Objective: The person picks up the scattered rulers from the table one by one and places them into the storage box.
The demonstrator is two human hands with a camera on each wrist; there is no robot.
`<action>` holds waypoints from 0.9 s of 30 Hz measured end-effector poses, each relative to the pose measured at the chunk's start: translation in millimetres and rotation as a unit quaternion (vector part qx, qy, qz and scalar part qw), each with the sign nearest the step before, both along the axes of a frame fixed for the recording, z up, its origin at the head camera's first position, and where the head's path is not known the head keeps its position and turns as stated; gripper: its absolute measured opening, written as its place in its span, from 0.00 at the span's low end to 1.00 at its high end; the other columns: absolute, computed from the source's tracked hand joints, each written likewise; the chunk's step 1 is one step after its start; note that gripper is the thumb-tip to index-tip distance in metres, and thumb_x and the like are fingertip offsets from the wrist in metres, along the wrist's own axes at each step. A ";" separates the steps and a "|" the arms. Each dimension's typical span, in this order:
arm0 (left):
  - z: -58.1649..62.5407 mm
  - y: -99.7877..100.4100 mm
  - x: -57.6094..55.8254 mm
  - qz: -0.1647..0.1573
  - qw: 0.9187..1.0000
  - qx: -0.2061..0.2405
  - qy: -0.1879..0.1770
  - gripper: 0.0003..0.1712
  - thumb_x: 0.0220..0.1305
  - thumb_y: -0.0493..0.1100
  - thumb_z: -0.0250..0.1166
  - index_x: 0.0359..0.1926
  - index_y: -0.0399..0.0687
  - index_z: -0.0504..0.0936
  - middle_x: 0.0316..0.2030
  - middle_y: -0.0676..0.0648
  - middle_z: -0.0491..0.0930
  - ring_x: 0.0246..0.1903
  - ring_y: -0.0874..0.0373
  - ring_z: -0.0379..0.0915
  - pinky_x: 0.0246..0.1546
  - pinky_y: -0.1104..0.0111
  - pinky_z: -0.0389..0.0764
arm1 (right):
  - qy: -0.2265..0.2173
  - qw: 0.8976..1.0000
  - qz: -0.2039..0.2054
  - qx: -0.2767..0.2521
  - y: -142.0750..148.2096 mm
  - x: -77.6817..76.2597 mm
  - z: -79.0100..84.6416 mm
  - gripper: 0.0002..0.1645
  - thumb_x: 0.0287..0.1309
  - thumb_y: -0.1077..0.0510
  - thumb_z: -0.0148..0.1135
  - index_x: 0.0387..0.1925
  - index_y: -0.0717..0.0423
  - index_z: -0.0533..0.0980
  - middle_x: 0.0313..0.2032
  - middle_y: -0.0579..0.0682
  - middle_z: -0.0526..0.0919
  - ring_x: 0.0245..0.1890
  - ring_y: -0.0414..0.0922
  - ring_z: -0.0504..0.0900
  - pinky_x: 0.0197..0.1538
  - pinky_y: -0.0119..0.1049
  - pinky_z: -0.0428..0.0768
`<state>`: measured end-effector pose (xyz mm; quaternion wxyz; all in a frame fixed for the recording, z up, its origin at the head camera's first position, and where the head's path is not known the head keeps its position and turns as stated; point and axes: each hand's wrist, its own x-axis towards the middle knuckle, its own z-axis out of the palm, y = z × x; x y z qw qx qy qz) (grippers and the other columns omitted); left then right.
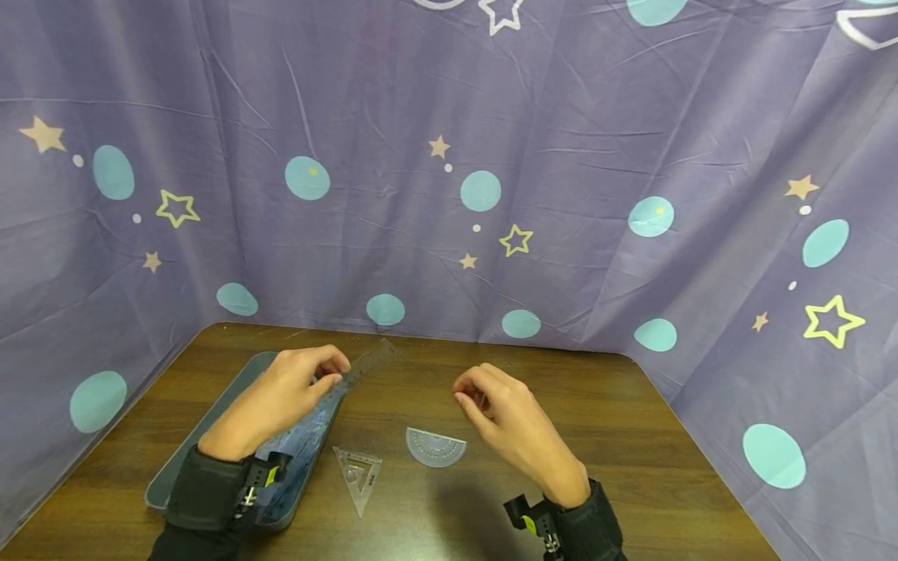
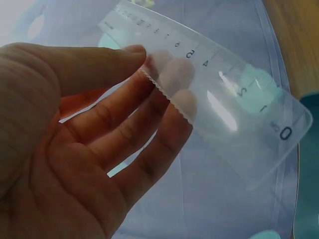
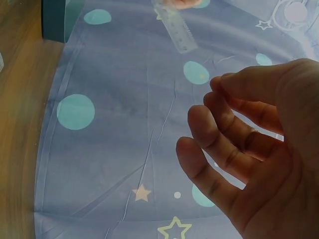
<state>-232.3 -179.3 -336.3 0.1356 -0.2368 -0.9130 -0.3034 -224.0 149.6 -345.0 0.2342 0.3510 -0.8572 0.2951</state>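
My left hand point(image 1: 293, 382) pinches a clear plastic ruler point(image 2: 224, 84) between thumb and fingers, above the tray's far right part in the head view. The ruler has one wavy edge, and its zero end shows at the right of the left wrist view. My right hand point(image 1: 508, 417) hovers over the table with nothing in it, fingers loosely bent and thumb near the index fingertip. On the table between the hands lie a clear protractor point(image 1: 436, 449), flat side away from me, and a clear set square point(image 1: 359, 475) with a triangular cutout.
A blue-grey tray point(image 1: 317, 448) stands on the left of the wooden table point(image 1: 421, 514), partly hidden by my left forearm. A purple curtain point(image 1: 393, 234) with stars and dots hangs behind and at both sides of the table.
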 end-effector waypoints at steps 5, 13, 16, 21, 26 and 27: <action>-1.4 -15.0 -2.8 0.038 0.999 -0.004 -0.007 0.07 0.74 0.33 0.68 0.50 0.42 0.87 0.42 0.46 0.89 0.38 0.57 0.83 0.36 0.61 0.83 | 0.001 1.000 -0.002 0.002 0.4 -0.7 -0.6 0.06 0.69 0.67 0.71 0.39 0.53 0.84 0.35 0.40 0.82 0.33 0.31 0.78 0.36 0.27 0.81; -5.2 -34.7 -7.3 0.074 0.996 -0.019 -0.046 0.09 0.76 0.31 0.65 0.53 0.34 0.85 0.42 0.40 0.87 0.37 0.53 0.82 0.34 0.59 0.82 | -0.004 1.000 -0.007 0.007 0.7 -1.3 -1.8 0.06 0.69 0.66 0.71 0.39 0.52 0.84 0.35 0.40 0.82 0.34 0.31 0.78 0.36 0.27 0.81; -6.8 -38.8 -9.0 0.082 0.995 -0.024 -0.048 0.09 0.75 0.31 0.64 0.53 0.34 0.85 0.41 0.40 0.87 0.36 0.52 0.81 0.34 0.59 0.81 | -0.007 1.000 -0.009 0.009 0.6 -1.4 -2.0 0.06 0.69 0.66 0.71 0.39 0.53 0.84 0.35 0.40 0.82 0.33 0.31 0.78 0.36 0.27 0.81; -9.0 -44.9 -10.3 0.098 0.993 -0.032 -0.054 0.10 0.75 0.31 0.63 0.54 0.32 0.85 0.41 0.38 0.87 0.36 0.51 0.81 0.34 0.58 0.81 | -0.010 1.000 -0.012 0.011 0.4 -1.4 -2.4 0.07 0.69 0.66 0.71 0.38 0.50 0.83 0.35 0.40 0.82 0.33 0.31 0.78 0.36 0.27 0.81; -10.1 -51.2 -9.7 0.112 0.990 -0.036 -0.077 0.11 0.76 0.31 0.62 0.55 0.31 0.83 0.42 0.37 0.87 0.35 0.51 0.80 0.34 0.59 0.80 | -0.010 1.000 -0.013 0.012 0.2 -1.6 -2.9 0.07 0.69 0.66 0.71 0.38 0.50 0.84 0.35 0.40 0.82 0.33 0.31 0.77 0.36 0.27 0.80; -10.1 -52.2 -9.8 0.115 0.990 -0.036 -0.078 0.11 0.75 0.31 0.62 0.55 0.31 0.83 0.41 0.38 0.87 0.34 0.52 0.79 0.34 0.59 0.79 | -0.010 1.000 -0.013 0.012 0.1 -1.7 -3.0 0.07 0.69 0.66 0.71 0.38 0.50 0.84 0.35 0.39 0.82 0.33 0.31 0.77 0.35 0.27 0.80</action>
